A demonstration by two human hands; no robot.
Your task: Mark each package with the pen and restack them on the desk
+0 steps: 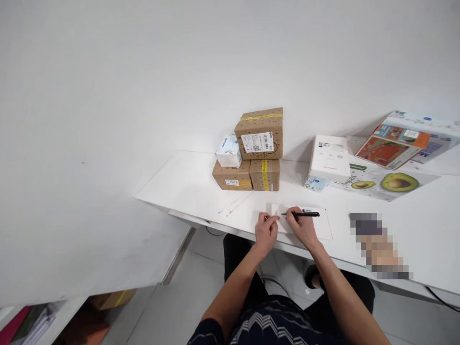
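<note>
My right hand (pixel 302 225) is closed round a black pen (pixel 304 214), whose tip points left over a white card or envelope (pixel 321 225) lying near the front edge of the white table (pixel 187 184). My left hand (pixel 266 231) rests beside it with the fingers curled, pressing on the card's left end. Both forearms reach in from the bottom of the view.
Behind the card stand three brown cardboard boxes (pixel 259 134), one on top of two, with a small white packet (pixel 228 151) against them. To the right lie a white box (pixel 329 158), printed sheets with avocados (pixel 395 182) and colourful boxes (pixel 409 139). A blurred patch (pixel 379 244) sits at right.
</note>
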